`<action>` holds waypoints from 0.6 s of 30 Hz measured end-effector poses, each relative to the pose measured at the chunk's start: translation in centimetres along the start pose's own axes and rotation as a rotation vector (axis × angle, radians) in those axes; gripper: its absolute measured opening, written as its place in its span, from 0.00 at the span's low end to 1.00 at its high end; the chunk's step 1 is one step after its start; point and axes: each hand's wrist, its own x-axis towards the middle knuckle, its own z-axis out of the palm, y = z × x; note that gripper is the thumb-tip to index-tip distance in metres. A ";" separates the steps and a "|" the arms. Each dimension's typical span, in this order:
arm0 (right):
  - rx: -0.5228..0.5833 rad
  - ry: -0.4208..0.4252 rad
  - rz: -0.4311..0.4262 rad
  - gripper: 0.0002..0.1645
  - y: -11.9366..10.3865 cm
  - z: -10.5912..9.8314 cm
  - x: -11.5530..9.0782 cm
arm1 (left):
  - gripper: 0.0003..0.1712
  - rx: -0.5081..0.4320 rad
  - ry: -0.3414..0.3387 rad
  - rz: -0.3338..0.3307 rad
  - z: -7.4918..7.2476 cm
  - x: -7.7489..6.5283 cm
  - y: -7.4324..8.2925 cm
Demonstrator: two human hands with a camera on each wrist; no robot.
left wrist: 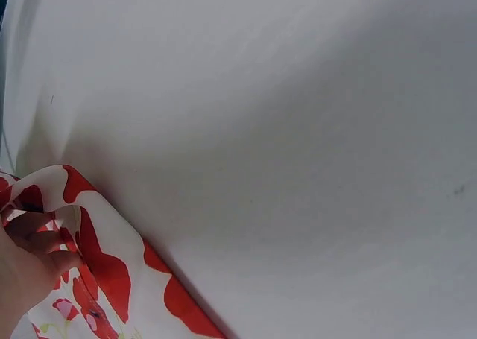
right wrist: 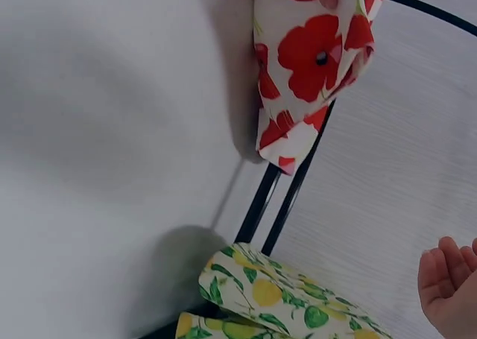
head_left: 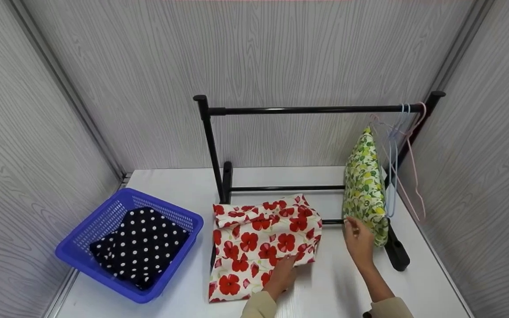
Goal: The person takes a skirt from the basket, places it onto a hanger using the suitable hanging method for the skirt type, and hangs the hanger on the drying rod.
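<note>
A white cloth with red flowers [head_left: 254, 240] lies partly folded and rumpled in front of the rack's left part. My left hand [head_left: 282, 276] grips it near its lower right edge; in the left wrist view, the fingers [left wrist: 45, 242] are tucked into a fold of the fabric. My right hand [head_left: 359, 240] is raised just in front of a lemon-print cloth [head_left: 365, 190] hanging at the rack's right side. In the right wrist view, that right hand [right wrist: 451, 290] has loosely bent fingers with nothing visible in them.
A black clothes rack [head_left: 307, 109] stands at the back. On its right end hang blue hangers [head_left: 392, 176] and a pink hanger [head_left: 413, 154]. At left, a blue plastic basket [head_left: 175, 276] holds a black cloth with white dots [head_left: 144, 245]. Wood-patterned panels surround the white table [head_left: 325, 291].
</note>
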 end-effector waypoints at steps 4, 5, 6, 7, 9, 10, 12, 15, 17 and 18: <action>0.028 0.150 -0.159 0.07 -0.1 -1.5 1.4 | 0.22 0.019 -0.015 -0.008 -0.2 0.0 0.2; 0.036 0.187 -0.187 0.07 -0.1 -1.8 1.8 | 0.22 0.020 -0.021 -0.012 -0.2 0.0 0.2; 0.042 0.223 -0.208 0.07 -0.1 -2.2 2.3 | 0.22 0.028 -0.028 -0.016 -0.3 0.0 0.3; 0.044 0.260 -0.217 0.07 -0.1 -2.5 2.7 | 0.22 0.037 -0.034 -0.025 -0.3 -0.1 0.3; 0.051 0.327 -0.211 0.07 -0.1 -3.2 3.6 | 0.22 0.062 -0.044 -0.027 -0.4 0.0 0.4; 0.050 0.359 -0.195 0.07 0.0 -3.5 4.1 | 0.22 0.072 -0.045 -0.024 -0.4 0.0 0.3; 0.036 0.410 -0.134 0.08 0.4 -3.9 4.9 | 0.22 0.078 -0.036 -0.012 -0.4 -0.1 0.3; 0.016 0.436 -0.010 0.11 1.0 -4.6 5.9 | 0.21 0.056 -0.026 -0.010 -0.3 0.0 0.2; 0.005 0.430 0.072 0.12 1.4 -5.0 6.4 | 0.22 0.033 -0.030 -0.031 -0.3 0.0 0.2; 0.001 0.423 0.111 0.13 1.6 -5.2 6.6 | 0.22 0.038 -0.028 -0.032 -0.2 0.0 0.2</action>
